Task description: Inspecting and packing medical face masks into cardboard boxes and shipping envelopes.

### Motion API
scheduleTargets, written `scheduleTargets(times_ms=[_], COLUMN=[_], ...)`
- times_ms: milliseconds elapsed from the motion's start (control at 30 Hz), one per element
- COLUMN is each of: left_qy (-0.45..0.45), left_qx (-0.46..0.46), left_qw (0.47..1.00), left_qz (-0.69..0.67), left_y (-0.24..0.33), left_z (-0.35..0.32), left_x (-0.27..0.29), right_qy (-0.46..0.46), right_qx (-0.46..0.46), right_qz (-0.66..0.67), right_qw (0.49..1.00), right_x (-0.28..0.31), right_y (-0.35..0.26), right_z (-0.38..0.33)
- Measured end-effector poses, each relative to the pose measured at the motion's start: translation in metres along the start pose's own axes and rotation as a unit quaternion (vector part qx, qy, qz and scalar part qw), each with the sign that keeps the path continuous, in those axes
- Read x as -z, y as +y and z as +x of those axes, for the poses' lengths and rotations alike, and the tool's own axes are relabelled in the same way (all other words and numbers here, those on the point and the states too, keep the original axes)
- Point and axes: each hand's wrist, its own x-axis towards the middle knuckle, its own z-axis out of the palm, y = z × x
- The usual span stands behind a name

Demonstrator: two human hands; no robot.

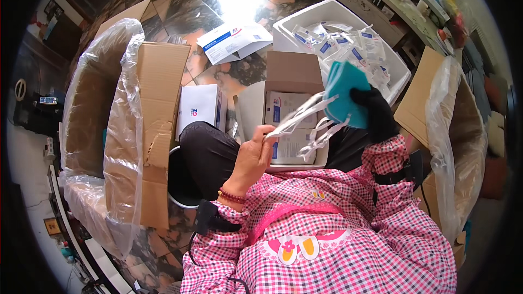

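Note:
My right hand (376, 111), in a black glove, grips a stack of teal face masks (344, 91) held above my lap. White ear straps (305, 117) trail from the stack to the left. My bare left hand (253, 158), with a red bead bracelet at the wrist, pinches those straps between its fingers. Under both hands an open small cardboard box (289, 71) rests on my knees, with flat white packets (286, 109) inside it.
A white tub (321, 13) of sealed mask packets stands behind the box. A large cardboard carton lined with clear plastic (117, 125) is at my left, another (452, 130) at my right. White flat boxes (231, 41) lie on the tiled floor.

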Motion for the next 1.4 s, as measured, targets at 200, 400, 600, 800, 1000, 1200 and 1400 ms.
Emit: scheduleTargets(times_ms=[200, 400, 600, 800, 1000, 1200, 1400], left_qy=[0.015, -0.027, 0.006, 0.031, 0.013, -0.062, -0.130], left_qx=[-0.156, -0.199, -0.049, -0.131, -0.252, -0.338, -0.292], left_qw=[0.972, 0.939, 0.979, 0.954, 0.862, 0.852, 0.864], left_qz=[0.175, 0.278, 0.199, 0.268, 0.439, 0.395, 0.389], left_y=[-0.026, -0.039, -0.058, -0.034, 0.013, 0.038, 0.028], left_z=[0.004, -0.009, -0.015, -0.013, 0.004, 0.006, -0.007], left_x=[-0.013, -0.022, -0.001, 0.018, 0.026, 0.020, 0.029], right_qy=[0.015, 0.111, 0.089, -0.052, -0.305, -0.350, -0.329], right_qx=[-0.014, 0.139, 0.106, 0.054, 0.045, -0.022, -0.142], right_qz=[-0.011, -0.099, -0.075, -0.128, -0.211, -0.208, -0.307], right_qw=[1.000, 0.979, 0.987, 0.989, 0.928, 0.913, 0.882], right_x=[-0.040, 0.014, 0.010, 0.023, -0.043, -0.093, -0.096], right_y=[-0.014, -0.008, -0.024, -0.008, -0.043, 0.018, 0.049], right_z=[-0.007, 0.019, 0.003, -0.003, -0.022, -0.011, -0.018])
